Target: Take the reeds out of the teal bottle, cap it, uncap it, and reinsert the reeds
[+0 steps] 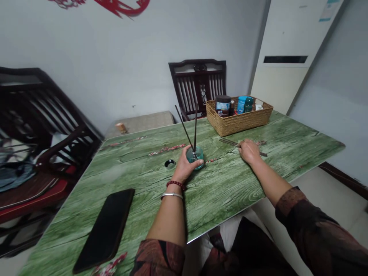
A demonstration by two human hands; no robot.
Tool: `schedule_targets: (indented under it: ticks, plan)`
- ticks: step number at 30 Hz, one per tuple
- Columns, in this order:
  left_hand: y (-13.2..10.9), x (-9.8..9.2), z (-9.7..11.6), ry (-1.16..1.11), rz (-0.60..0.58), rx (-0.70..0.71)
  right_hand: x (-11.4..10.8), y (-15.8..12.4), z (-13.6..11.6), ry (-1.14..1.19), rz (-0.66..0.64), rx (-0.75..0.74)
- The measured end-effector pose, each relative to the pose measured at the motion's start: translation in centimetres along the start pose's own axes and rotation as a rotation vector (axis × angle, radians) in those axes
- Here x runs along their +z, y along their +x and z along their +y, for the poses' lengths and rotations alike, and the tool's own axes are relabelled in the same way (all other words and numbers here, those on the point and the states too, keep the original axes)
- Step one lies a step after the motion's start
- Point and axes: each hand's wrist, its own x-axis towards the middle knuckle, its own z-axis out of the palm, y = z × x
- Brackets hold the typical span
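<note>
A small glass jar (198, 158) with teal liquid stands on the green table, and my left hand (186, 163) is wrapped round it. Two dark sticks (195, 128) lean apart out of its mouth. Farther right, my right hand (248, 151) is closed over several thin dark sticks (229, 142), low at the tabletop; their ends show on both sides of the hand. A small black ring-shaped cap (170, 164) lies just left of the jar.
Behind my right hand a wicker basket (244, 123) holds jars and bottles. A black phone (106, 228) lies at the table's (149, 184) near left. Dark wooden chairs (201, 82) stand beyond the table and at the left.
</note>
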Motion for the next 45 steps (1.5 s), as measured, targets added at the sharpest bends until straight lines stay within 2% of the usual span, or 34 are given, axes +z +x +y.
schedule_targets:
  ticks: [8, 13, 16, 20, 23, 26, 31, 37, 41, 45]
  plan:
    - [0.2, -0.1, -0.3, -0.002, -0.013, -0.003, -0.2, -0.1, -0.5, 0.001, -0.042, -0.010]
    - [0.2, 0.0, -0.4, 0.013, 0.013, 0.024, -1.3, -0.2, -1.1, 0.131, 0.096, -0.025]
    - [0.2, 0.0, -0.4, -0.008, 0.029, 0.024, -3.6, 0.0, -1.9, 0.385, 0.279, -0.080]
    - [0.1, 0.0, -0.2, -0.028, 0.016, 0.018, -7.9, 0.4, -4.2, 0.894, 0.506, -0.208]
    - [0.1, 0.0, -0.1, -0.033, 0.000, 0.018, -10.7, 0.7, -6.8, 1.262, 0.522, -0.262]
    - [0.1, 0.0, -0.2, -0.034, 0.005, 0.014, -11.9, 1.2, -9.6, 1.463, 0.457, -0.274]
    - [0.1, 0.0, -0.3, -0.040, 0.012, 0.016, -10.5, 2.3, -13.3, 1.559, 0.356, -0.296]
    - [0.1, 0.1, -0.4, -0.047, -0.006, 0.038, -7.8, 3.3, -15.3, 1.590, 0.280, -0.281]
    - [0.1, 0.1, -0.3, -0.055, -0.016, 0.026, -6.4, 3.4, -16.0, 1.455, 0.216, -0.243]
    - [0.1, 0.1, -0.4, -0.046, -0.017, 0.039, -6.1, 2.6, -14.7, 1.226, 0.268, -0.265]
